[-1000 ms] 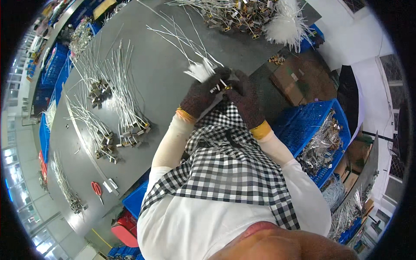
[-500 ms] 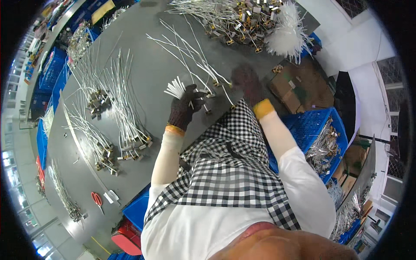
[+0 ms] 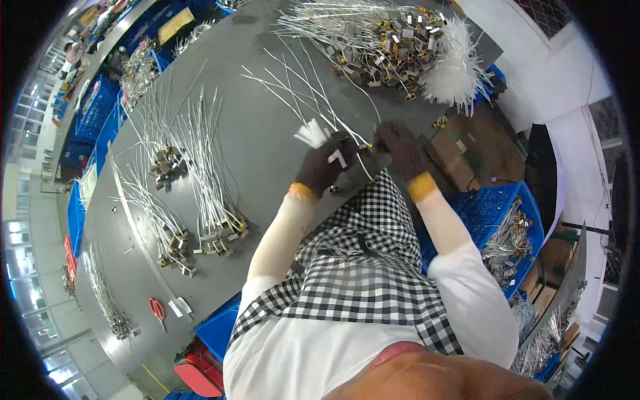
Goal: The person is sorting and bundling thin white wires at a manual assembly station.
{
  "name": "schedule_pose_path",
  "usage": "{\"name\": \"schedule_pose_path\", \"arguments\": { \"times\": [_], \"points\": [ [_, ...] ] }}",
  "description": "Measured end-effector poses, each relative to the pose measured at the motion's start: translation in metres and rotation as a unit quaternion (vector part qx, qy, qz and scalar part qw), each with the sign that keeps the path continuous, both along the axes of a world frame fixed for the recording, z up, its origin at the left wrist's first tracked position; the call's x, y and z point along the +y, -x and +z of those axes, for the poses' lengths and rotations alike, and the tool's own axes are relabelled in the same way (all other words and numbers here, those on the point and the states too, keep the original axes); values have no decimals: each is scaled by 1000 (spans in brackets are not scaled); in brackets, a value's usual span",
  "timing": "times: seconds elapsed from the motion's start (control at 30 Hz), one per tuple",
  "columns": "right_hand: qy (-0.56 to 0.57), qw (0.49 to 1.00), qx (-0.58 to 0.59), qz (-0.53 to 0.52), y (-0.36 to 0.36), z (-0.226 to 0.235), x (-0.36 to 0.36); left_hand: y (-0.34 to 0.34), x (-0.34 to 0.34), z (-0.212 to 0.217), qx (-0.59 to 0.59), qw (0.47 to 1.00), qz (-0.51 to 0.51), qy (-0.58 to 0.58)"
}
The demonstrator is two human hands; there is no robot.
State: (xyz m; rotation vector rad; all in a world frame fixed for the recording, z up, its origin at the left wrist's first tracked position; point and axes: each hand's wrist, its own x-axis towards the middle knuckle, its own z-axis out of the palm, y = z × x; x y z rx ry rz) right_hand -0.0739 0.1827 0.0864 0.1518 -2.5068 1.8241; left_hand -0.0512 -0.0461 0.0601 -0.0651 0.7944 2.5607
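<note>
My left hand point(image 3: 327, 163), in a dark knitted glove, is closed around a bundle of short white tubes or strips point(image 3: 312, 133) that fan out above the fingers. Close to its right, my dark-gloved right hand point(image 3: 403, 155) pinches the lower end of a thin white wire point(image 3: 368, 97); what sits at that end is hidden by the fingers. Under and beside both hands lie a few loose white wires point(image 3: 293, 90) with small metal-and-brass end pieces, near the table's edge.
On the grey table point(image 3: 257, 167), bunches of wires point(image 3: 207, 173) lie left, with red scissors point(image 3: 157, 310) nearer me. A big wire pile point(image 3: 393, 47) and a clump of clear strips point(image 3: 455, 67) lie far right. A blue crate point(image 3: 483, 200) stands to my right.
My left hand has moved right, toward my right hand, with the white bundle. A wire now reaches up from my right hand's fingers. The whole view has shifted slightly.
</note>
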Motion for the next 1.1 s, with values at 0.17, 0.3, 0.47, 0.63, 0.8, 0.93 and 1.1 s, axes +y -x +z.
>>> {"name": "schedule_pose_path", "arguments": {
  "times": [0.17,0.3,0.47,0.63,0.8,0.93,1.1],
  "points": [
    [-59,966,-253,-3,-126,29,43,29,58,-22,225,948,26,223],
    [-150,971,-185,-2,-220,-35,123,60,89,-14,-136,977,16,-166],
    [-48,948,-314,8,-273,-22,155,101,32,-57,273,935,51,220],
    [-38,933,-355,36,-291,-48,173,93,-10,31,-44,983,165,-67],
    [-81,938,-319,106,-280,-12,166,93,-32,35,-16,987,138,-79],
    [-42,947,-318,31,-294,-20,171,89,-31,44,-16,985,164,-41],
    [-111,943,-302,80,-297,-26,183,82,-36,53,7,988,148,-40]
  ]
}}
